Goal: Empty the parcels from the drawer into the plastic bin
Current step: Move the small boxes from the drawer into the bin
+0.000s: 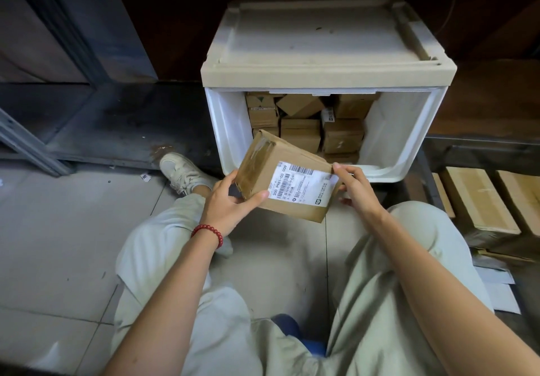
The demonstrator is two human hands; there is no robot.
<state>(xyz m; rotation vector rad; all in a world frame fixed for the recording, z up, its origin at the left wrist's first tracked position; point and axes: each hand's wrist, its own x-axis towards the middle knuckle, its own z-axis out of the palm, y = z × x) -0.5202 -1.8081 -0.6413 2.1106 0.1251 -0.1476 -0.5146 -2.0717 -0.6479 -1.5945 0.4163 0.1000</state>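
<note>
A brown cardboard parcel (287, 177) with a white shipping label and clear tape hangs tilted above my lap. My left hand (230, 201) grips its left corner, thumb on the label side. My right hand (355, 188) pinches its right edge. Just behind the parcel stands a white plastic drawer unit (327, 63) with its drawer (228, 130) pulled open towards me. Several small cardboard parcels (301, 134) are stacked inside it, their lower rows hidden by the held parcel.
I sit on a grey tiled floor (58, 229), knees apart, one white shoe (182, 172) by the drawer's left corner. Flat cardboard boxes (479, 200) lie on a low dark shelf at right. A dark metal platform (117, 124) runs along the left.
</note>
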